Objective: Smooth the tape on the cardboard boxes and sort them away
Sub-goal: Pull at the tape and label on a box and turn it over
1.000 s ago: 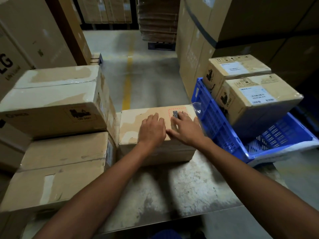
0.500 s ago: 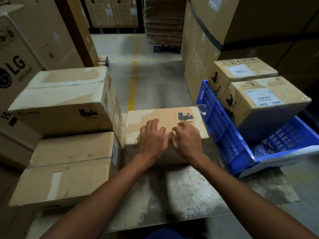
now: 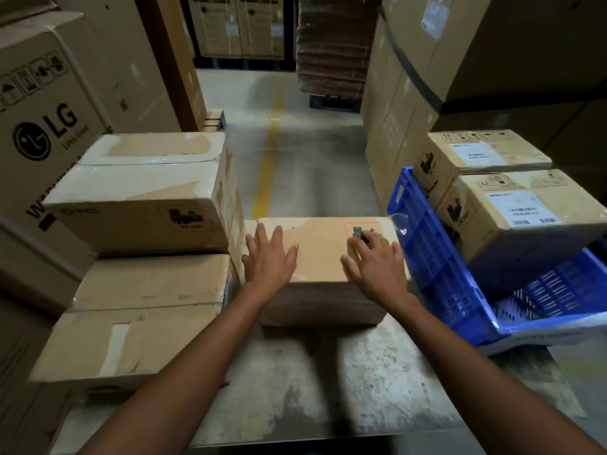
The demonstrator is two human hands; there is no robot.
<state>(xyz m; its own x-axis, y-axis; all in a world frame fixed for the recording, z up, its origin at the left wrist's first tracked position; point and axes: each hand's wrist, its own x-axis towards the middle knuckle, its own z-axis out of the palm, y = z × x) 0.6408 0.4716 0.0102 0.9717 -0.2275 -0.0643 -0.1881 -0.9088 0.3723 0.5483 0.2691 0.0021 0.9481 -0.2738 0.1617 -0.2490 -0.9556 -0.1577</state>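
My left hand (image 3: 270, 259) lies flat, fingers spread, on the taped cardboard box (image 3: 320, 247) on the metal table (image 3: 328, 382); my right hand (image 3: 377, 266) presses flat too, neither gripping. It seems stiff, fairly light, tape-slick: I'd take its side walls.

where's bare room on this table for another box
Bare table in front of the middle box, between the left stack and the blue crate. Crowded behind: that box nearly fills the gap.

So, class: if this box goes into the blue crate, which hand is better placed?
Probably the right hand: it lies flat on the box end nearest the blue crate; the left hand rests at the opposite end, by the stacked boxes.
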